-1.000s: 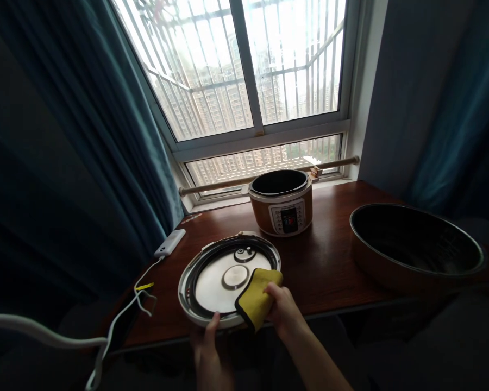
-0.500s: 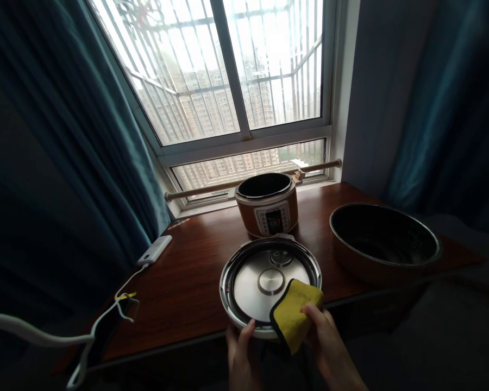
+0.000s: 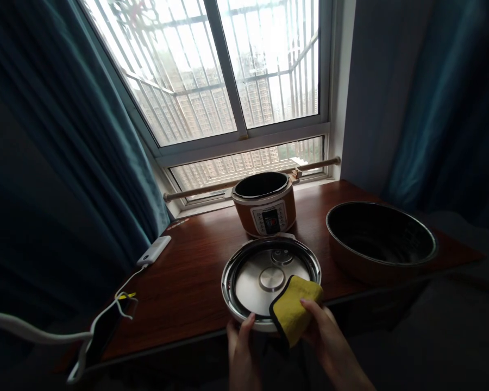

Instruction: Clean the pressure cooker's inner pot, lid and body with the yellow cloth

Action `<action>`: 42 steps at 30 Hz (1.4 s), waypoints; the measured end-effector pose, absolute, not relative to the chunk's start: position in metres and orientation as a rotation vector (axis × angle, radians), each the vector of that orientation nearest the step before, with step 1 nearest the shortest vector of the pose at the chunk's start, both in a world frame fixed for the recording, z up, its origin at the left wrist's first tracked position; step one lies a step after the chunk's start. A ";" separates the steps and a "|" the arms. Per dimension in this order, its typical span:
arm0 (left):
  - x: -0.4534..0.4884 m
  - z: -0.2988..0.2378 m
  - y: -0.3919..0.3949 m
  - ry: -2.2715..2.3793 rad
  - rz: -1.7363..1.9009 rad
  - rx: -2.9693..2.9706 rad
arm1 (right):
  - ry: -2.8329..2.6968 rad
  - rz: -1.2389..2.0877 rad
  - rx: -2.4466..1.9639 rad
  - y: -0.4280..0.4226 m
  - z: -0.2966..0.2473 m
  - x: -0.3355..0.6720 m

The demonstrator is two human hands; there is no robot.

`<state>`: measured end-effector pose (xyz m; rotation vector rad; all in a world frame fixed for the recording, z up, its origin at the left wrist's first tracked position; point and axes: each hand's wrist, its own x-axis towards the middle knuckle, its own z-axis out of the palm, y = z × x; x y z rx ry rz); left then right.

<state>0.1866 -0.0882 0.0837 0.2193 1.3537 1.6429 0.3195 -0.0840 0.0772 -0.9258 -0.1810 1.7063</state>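
Head camera view: two bare hands are working at the front edge of a reddish-brown wooden table (image 3: 179, 293). A round metal lid (image 3: 252, 293) is facing the viewer with its shiny inner side up, showing a dark ring running around inside the rim and a raised disc in the middle. It is sitting over the table's front edge, just in front of the cooker; whether it is resting on the wood or being held clear cannot be told.

The left hand (image 3: 243, 350) is gripping the lid's near rim, its thumb pressing over the top and its other fingers partly hidden below. The right hand (image 3: 328, 339) is pinching a yellow cloth (image 3: 295, 307) with black edging, the thumb lying on top and the fingertips hidden behind. The cloth is draping over the lid's lower right side and hanging past its rim.

Behind the lid, a brown and white cooker (image 3: 242, 214) is standing open, its control panel (image 3: 272, 219) facing forward. To the right, a wide dark-lined pot (image 3: 352, 260) is standing upright. At the table's left side, a white box (image 3: 154, 251) is lying with a white cable (image 3: 124, 283) running from it. Beyond, a barred window (image 3: 187, 81) is letting in daylight between blue curtains (image 3: 118, 146).
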 end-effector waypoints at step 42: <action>0.178 0.066 -0.091 1.317 1.653 0.323 | -2.745 0.635 -1.059 -0.018 0.136 0.314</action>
